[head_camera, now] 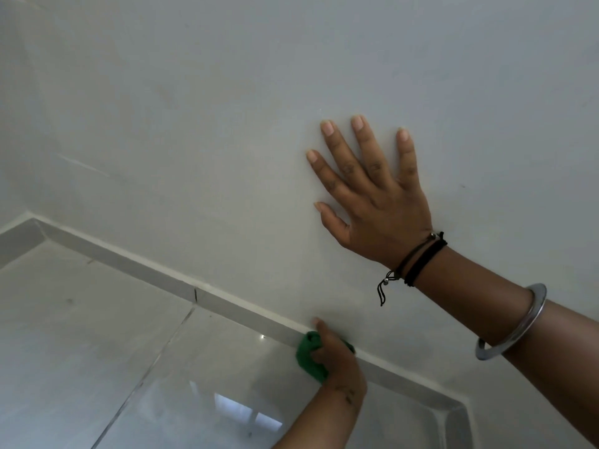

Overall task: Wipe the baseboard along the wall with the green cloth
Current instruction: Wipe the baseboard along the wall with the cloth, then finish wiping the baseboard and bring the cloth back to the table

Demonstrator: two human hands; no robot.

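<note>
A grey tiled baseboard (pixel 227 306) runs slantwise from the upper left to the lower right, where the pale wall (pixel 210 108) meets the floor. My left hand (pixel 342 367) reaches in from the bottom edge, shut on a bunched green cloth (pixel 308 358) that is pressed against the baseboard. The fingers hide part of the cloth. My right hand (pixel 372 202) lies flat on the wall above, fingers spread and holding nothing. Its wrist carries black cords, and there is a metal bangle on the forearm.
Glossy grey floor tiles (pixel 97 351) with visible joints fill the lower left and reflect a window. The baseboard turns a corner at the far left (pixel 29 234) and another at the lower right (pixel 457 416).
</note>
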